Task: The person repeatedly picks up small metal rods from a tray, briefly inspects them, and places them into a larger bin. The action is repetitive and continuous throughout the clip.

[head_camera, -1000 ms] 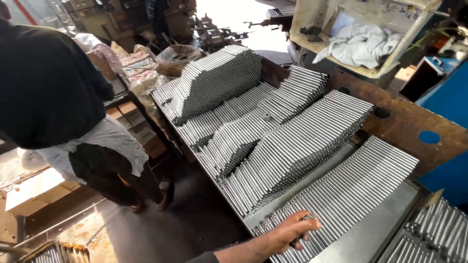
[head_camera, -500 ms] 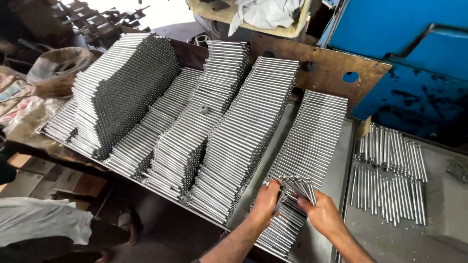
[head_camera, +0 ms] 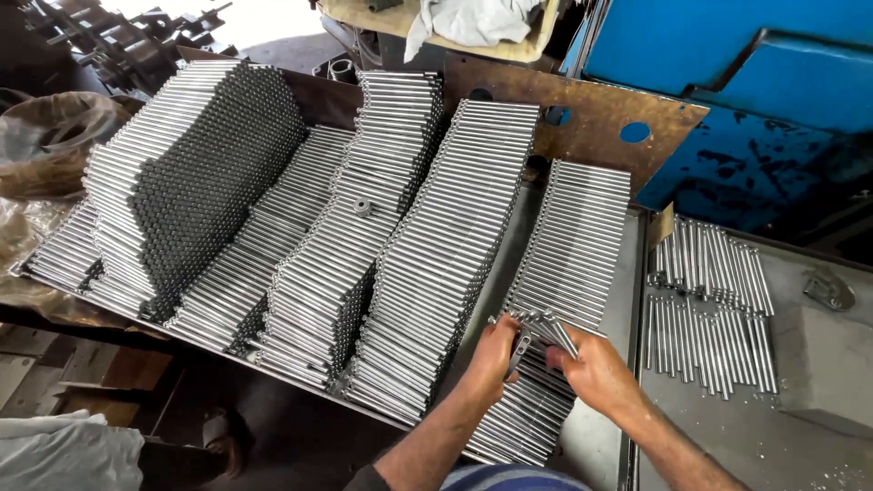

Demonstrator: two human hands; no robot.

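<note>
Both my hands grip one small bundle of shiny metal rods (head_camera: 544, 325) just above the rightmost low stack of rods (head_camera: 575, 238). My left hand (head_camera: 494, 353) clasps the bundle's near end from the left. My right hand (head_camera: 593, 371) holds it from the right, fingers curled round the rods. The bundle fans out slightly at its far end. Under my hands the low stack runs on toward me (head_camera: 520, 427).
Several taller stacks of rods (head_camera: 455, 245) fill the metal tray (head_camera: 309, 91) to the left, the tallest at far left (head_camera: 195, 182). Loose rods (head_camera: 709, 309) lie on the grey bench at right. A rusty plate (head_camera: 591, 114) and blue machine (head_camera: 755, 100) stand behind.
The view swung right, away from a person standing at left. My left hand, alone on the rods a second ago, is joined by my right; both now hold a bundle.
</note>
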